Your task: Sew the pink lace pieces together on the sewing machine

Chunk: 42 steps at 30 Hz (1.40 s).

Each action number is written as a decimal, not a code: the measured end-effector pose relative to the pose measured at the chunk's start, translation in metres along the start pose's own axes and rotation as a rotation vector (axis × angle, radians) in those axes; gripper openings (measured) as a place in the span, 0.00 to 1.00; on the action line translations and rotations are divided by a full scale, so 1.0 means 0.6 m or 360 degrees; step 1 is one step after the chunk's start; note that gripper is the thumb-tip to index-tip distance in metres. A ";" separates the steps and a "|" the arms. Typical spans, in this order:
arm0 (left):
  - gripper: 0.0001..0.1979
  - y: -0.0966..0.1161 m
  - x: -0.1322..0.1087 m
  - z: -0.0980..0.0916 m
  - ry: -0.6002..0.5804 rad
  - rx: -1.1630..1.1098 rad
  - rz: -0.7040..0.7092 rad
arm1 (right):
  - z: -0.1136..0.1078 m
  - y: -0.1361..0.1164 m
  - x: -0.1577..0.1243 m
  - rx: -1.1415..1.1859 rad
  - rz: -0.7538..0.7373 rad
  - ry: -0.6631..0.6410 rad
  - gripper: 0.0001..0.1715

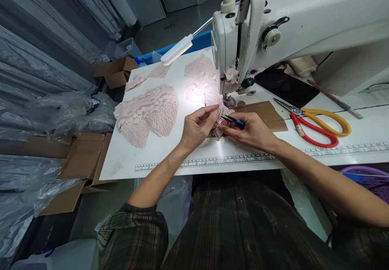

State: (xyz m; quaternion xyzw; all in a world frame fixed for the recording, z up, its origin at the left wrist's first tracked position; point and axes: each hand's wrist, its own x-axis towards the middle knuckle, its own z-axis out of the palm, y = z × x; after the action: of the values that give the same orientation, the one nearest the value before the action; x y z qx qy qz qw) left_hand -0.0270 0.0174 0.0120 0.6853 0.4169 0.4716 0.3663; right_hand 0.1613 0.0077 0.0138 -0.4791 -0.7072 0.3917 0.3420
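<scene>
My left hand [199, 126] pinches a piece of pale pink lace [223, 114] just in front of the sewing machine's needle area [225, 99]. Closed around small thread snips [234, 121] with a blue and black body, my right hand [253, 131] has their tips at the lace, and its fingers are by the fabric's right edge. Behind the hands more lace [203, 90] lies under the lamp's light, running toward the presser foot. A larger joined lace piece [148, 110] rests flat to the left.
The white sewing machine [291, 23] overhangs the table's right side. Scissors [316, 122] with red and yellow handles, a black flat device [287, 86] and brown card [264, 114] lie beneath it. A lamp [177, 50] reaches in from behind. Cardboard boxes [83, 156] stand left.
</scene>
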 end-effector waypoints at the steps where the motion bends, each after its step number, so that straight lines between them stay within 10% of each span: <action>1: 0.18 -0.002 0.001 0.000 -0.0041 -0.0144 -0.0100 | 0.000 0.000 -0.002 -0.0018 -0.0011 -0.0001 0.15; 28: 0.33 -0.020 -0.001 -0.002 -0.0365 -0.0182 -0.0105 | -0.039 0.013 -0.009 -0.0702 -0.0157 -0.0110 0.26; 42: 0.38 -0.016 0.004 -0.008 -0.0364 -0.0275 -0.0227 | -0.030 0.018 -0.008 -0.0065 0.0017 -0.0234 0.36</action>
State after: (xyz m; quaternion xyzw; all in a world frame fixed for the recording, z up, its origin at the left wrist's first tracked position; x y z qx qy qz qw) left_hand -0.0332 0.0236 0.0058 0.6691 0.3779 0.3974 0.5016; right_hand 0.1825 0.0098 0.0123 -0.4597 -0.7357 0.4131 0.2770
